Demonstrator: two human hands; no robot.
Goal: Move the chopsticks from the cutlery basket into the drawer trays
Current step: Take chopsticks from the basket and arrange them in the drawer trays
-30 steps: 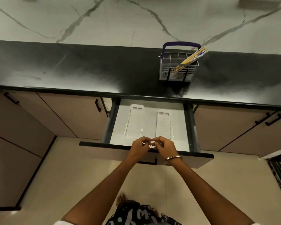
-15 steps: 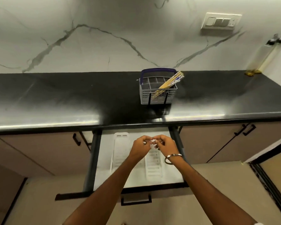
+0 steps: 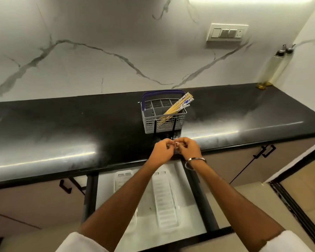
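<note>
Chopsticks [image 3: 176, 107] stand bundled in the right-hand compartment of the cutlery basket [image 3: 163, 122], leaning toward the upper right so their patterned ends stick out past the rim. None are in either hand.

At the middle of the frame, the left hand [image 3: 161, 151] and right hand [image 3: 189, 149] meet fingertip to fingertip over the front edge of the countertop [image 3: 62, 128]. Both have curled fingers, and something small and pale shows where the fingertips touch; what it is, and which hand pinches it, I cannot tell. A metal bangle [image 3: 195, 161] circles the right wrist. Both forearms run down to the lower edge of the frame, where white sleeves [image 3: 80, 242] begin.

Just above the hands, near them but apart, the grey wire-grid basket with its blue handle [image 3: 162, 92] sits on the black countertop, slightly right of centre.

Below the hands, the drawer [image 3: 105, 197] is pulled open under the counter. Two white slotted trays lie lengthwise inside it side by side: the left tray [image 3: 122, 180] mostly hidden by the left forearm, the right tray [image 3: 165, 200] showing between the two arms. Both show no chopsticks in the parts that can be seen.

Cabinet doors with black handles [image 3: 265, 150] flank the drawer. A white marble-veined wall [image 3: 98, 51] fills the upper frame, with a switch plate [image 3: 226, 33] at upper right and a tall clear bottle [image 3: 270, 70] standing in the counter's far right corner.
</note>
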